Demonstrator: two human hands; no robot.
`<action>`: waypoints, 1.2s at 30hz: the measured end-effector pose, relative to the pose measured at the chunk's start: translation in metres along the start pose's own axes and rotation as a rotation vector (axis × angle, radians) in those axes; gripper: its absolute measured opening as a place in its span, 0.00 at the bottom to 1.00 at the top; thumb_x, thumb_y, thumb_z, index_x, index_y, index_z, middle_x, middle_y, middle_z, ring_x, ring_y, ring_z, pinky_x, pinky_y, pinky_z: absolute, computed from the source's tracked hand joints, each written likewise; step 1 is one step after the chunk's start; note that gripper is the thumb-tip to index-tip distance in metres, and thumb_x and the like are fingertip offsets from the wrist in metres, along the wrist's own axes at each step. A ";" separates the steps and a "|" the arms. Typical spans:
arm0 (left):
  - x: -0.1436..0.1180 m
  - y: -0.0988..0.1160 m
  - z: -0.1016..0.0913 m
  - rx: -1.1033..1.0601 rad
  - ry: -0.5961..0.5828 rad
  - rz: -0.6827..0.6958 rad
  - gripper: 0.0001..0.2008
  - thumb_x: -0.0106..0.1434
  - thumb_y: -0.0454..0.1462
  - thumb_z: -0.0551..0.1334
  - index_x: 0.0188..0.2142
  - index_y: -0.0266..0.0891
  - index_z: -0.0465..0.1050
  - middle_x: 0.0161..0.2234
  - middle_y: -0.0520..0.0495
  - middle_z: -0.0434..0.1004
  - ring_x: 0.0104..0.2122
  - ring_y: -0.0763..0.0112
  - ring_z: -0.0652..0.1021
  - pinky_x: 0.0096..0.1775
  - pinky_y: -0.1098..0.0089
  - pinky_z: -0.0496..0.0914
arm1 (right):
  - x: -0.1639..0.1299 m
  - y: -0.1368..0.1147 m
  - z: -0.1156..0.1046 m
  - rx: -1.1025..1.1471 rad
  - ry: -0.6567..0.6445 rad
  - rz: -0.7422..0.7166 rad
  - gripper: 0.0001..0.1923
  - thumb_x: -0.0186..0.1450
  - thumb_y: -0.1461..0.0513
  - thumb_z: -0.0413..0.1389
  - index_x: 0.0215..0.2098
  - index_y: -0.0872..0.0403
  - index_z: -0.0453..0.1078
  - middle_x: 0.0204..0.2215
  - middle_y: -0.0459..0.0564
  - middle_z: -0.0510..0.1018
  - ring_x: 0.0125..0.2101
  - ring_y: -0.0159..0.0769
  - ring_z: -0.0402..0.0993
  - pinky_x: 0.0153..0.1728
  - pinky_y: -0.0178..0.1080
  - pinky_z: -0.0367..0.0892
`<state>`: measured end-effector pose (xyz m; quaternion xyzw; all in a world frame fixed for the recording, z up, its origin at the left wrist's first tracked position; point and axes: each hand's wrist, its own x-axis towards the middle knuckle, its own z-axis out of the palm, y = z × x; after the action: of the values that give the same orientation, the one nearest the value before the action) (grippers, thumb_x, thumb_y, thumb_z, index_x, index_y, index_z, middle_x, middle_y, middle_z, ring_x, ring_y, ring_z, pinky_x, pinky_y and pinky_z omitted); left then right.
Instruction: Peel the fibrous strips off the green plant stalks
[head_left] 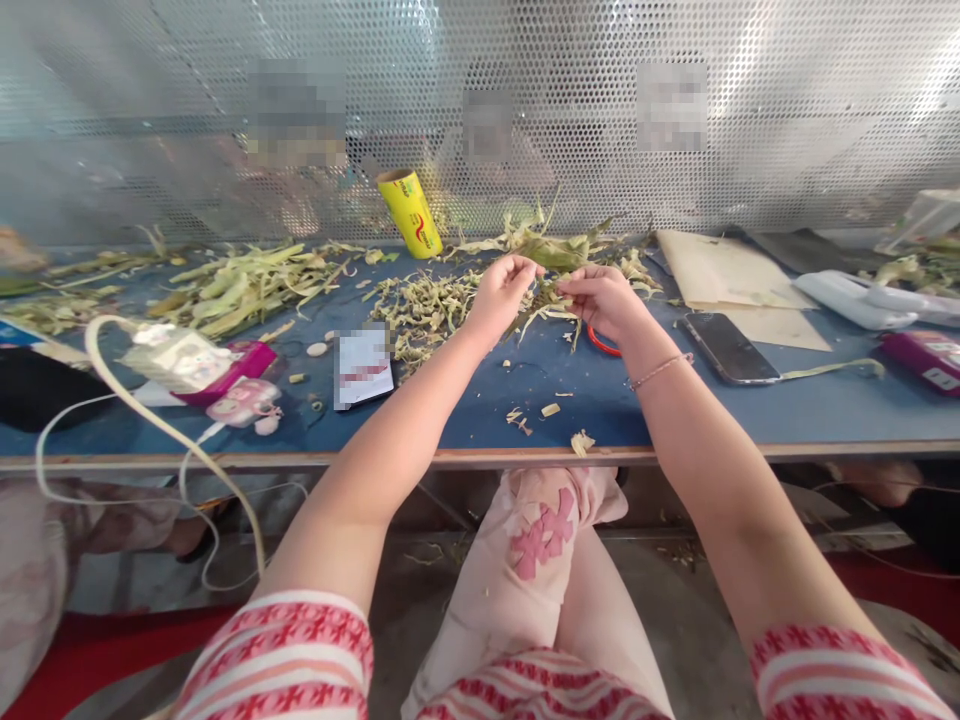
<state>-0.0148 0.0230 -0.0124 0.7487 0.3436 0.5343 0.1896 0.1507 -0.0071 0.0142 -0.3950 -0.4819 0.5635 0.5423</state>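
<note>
Over the middle of the blue table, my left hand (508, 290) has thumb and forefinger pinched together; what they grip is too small to make out. My right hand (604, 298) is closed close beside it, fingertips on a small greenish bit of dried plant (551, 292). Below and left of my hands lies a heap of short, curled dried plant pieces (424, 310). Behind them are pale dried stalks and leaves (559, 250). A red ring-shaped handle (602, 343) shows partly under my right hand.
Longer dried stalks (232, 290) lie left. A yellow tube (411, 215) leans near the perforated metal screen (570, 120). Nearby are a phone (729, 348), brown cardboard (720, 270), a screen-like device (364, 367) and a charger with cables (187, 360). The table edge (525, 458) is close to me.
</note>
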 end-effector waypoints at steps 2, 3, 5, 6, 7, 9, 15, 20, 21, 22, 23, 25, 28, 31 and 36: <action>-0.002 0.007 0.000 -0.074 0.011 -0.047 0.11 0.70 0.42 0.52 0.36 0.39 0.68 0.35 0.46 0.78 0.32 0.75 0.75 0.36 0.72 0.69 | 0.001 0.001 0.000 -0.010 0.024 -0.018 0.15 0.49 0.70 0.68 0.19 0.56 0.64 0.16 0.43 0.72 0.18 0.22 0.68 0.22 0.28 0.67; -0.003 0.011 -0.001 -0.112 0.014 -0.069 0.10 0.69 0.41 0.53 0.35 0.39 0.68 0.34 0.46 0.77 0.32 0.75 0.74 0.37 0.72 0.69 | 0.001 0.002 0.001 -0.014 0.035 -0.028 0.16 0.49 0.70 0.68 0.18 0.56 0.64 0.16 0.43 0.71 0.18 0.23 0.68 0.22 0.28 0.67; -0.004 0.016 -0.001 -0.173 0.012 -0.101 0.08 0.68 0.39 0.54 0.34 0.39 0.66 0.33 0.47 0.77 0.29 0.77 0.73 0.36 0.72 0.69 | 0.003 0.004 0.001 -0.022 0.046 -0.042 0.16 0.49 0.69 0.68 0.18 0.56 0.63 0.15 0.43 0.71 0.17 0.23 0.67 0.22 0.28 0.66; -0.004 0.017 -0.001 -0.194 0.010 -0.111 0.08 0.68 0.38 0.54 0.33 0.39 0.65 0.32 0.47 0.77 0.28 0.77 0.72 0.35 0.72 0.68 | 0.003 0.005 0.001 -0.029 0.044 -0.047 0.16 0.49 0.69 0.68 0.18 0.56 0.63 0.15 0.43 0.71 0.18 0.23 0.67 0.23 0.29 0.66; -0.004 0.018 0.000 -0.212 0.009 -0.121 0.07 0.68 0.37 0.54 0.32 0.40 0.64 0.32 0.48 0.76 0.27 0.78 0.72 0.34 0.73 0.68 | 0.004 0.006 0.001 -0.035 0.041 -0.051 0.16 0.49 0.68 0.68 0.18 0.56 0.64 0.15 0.43 0.71 0.18 0.23 0.67 0.23 0.29 0.66; -0.004 0.019 0.000 -0.242 0.017 -0.148 0.07 0.68 0.35 0.53 0.32 0.40 0.63 0.30 0.50 0.75 0.26 0.79 0.71 0.33 0.74 0.67 | 0.005 0.008 0.001 -0.050 0.037 -0.061 0.15 0.48 0.68 0.69 0.19 0.56 0.65 0.15 0.43 0.71 0.18 0.24 0.67 0.23 0.29 0.66; -0.005 0.023 0.002 -0.302 0.029 -0.191 0.08 0.66 0.29 0.53 0.29 0.39 0.61 0.26 0.54 0.69 0.24 0.80 0.70 0.33 0.74 0.67 | 0.008 0.012 0.003 -0.089 0.101 -0.128 0.18 0.46 0.66 0.71 0.19 0.56 0.64 0.14 0.41 0.70 0.18 0.24 0.68 0.25 0.30 0.67; -0.005 0.021 0.008 -0.389 0.011 -0.257 0.09 0.64 0.29 0.55 0.27 0.39 0.60 0.23 0.55 0.65 0.23 0.80 0.68 0.31 0.75 0.65 | 0.009 0.012 0.002 -0.105 0.113 -0.148 0.19 0.47 0.66 0.71 0.18 0.56 0.62 0.14 0.40 0.69 0.19 0.24 0.67 0.26 0.31 0.68; -0.005 0.020 0.008 -0.414 0.014 -0.281 0.09 0.64 0.29 0.55 0.27 0.39 0.60 0.23 0.55 0.65 0.23 0.80 0.67 0.31 0.75 0.65 | 0.010 0.012 0.002 -0.109 0.112 -0.147 0.19 0.47 0.65 0.71 0.18 0.55 0.62 0.15 0.40 0.69 0.19 0.24 0.67 0.26 0.31 0.68; -0.004 0.019 0.008 -0.439 0.020 -0.304 0.09 0.63 0.29 0.55 0.27 0.39 0.60 0.23 0.55 0.65 0.22 0.80 0.67 0.30 0.75 0.65 | 0.010 0.012 0.002 -0.113 0.113 -0.148 0.19 0.47 0.65 0.71 0.19 0.55 0.62 0.15 0.40 0.69 0.19 0.24 0.68 0.26 0.31 0.68; -0.003 0.018 0.008 -0.458 0.027 -0.323 0.09 0.62 0.28 0.55 0.26 0.39 0.60 0.23 0.55 0.65 0.22 0.80 0.67 0.30 0.75 0.64 | 0.011 0.013 0.001 -0.118 0.113 -0.153 0.19 0.47 0.65 0.71 0.19 0.55 0.62 0.15 0.40 0.70 0.19 0.24 0.68 0.26 0.31 0.68; -0.003 0.018 0.007 -0.467 0.043 -0.343 0.08 0.61 0.28 0.56 0.27 0.38 0.61 0.23 0.55 0.65 0.23 0.80 0.67 0.31 0.75 0.65 | 0.012 0.014 0.000 -0.128 0.108 -0.183 0.19 0.47 0.64 0.71 0.19 0.55 0.63 0.16 0.40 0.70 0.19 0.24 0.68 0.26 0.32 0.68; -0.003 0.021 0.004 -0.406 0.051 -0.333 0.06 0.57 0.28 0.60 0.30 0.38 0.65 0.24 0.54 0.67 0.25 0.79 0.70 0.33 0.73 0.66 | 0.016 0.018 -0.002 -0.149 0.093 -0.265 0.19 0.48 0.62 0.71 0.19 0.54 0.62 0.15 0.40 0.69 0.19 0.24 0.67 0.27 0.32 0.68; -0.004 0.025 0.002 -0.309 0.053 -0.301 0.08 0.54 0.27 0.63 0.32 0.38 0.67 0.25 0.54 0.69 0.26 0.78 0.71 0.34 0.72 0.67 | 0.019 0.021 -0.004 -0.189 0.077 -0.356 0.19 0.49 0.60 0.70 0.20 0.54 0.62 0.17 0.40 0.69 0.20 0.24 0.67 0.28 0.33 0.67; -0.003 0.023 0.002 -0.263 0.077 -0.342 0.08 0.53 0.27 0.61 0.32 0.38 0.67 0.23 0.54 0.68 0.25 0.77 0.70 0.32 0.72 0.66 | 0.023 0.024 -0.008 -0.241 0.092 -0.483 0.19 0.50 0.57 0.69 0.22 0.53 0.62 0.19 0.39 0.69 0.23 0.26 0.67 0.29 0.34 0.65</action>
<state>-0.0068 0.0051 -0.0002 0.6273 0.3998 0.5629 0.3603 0.1500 0.0179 -0.0095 -0.3554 -0.6006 0.3382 0.6314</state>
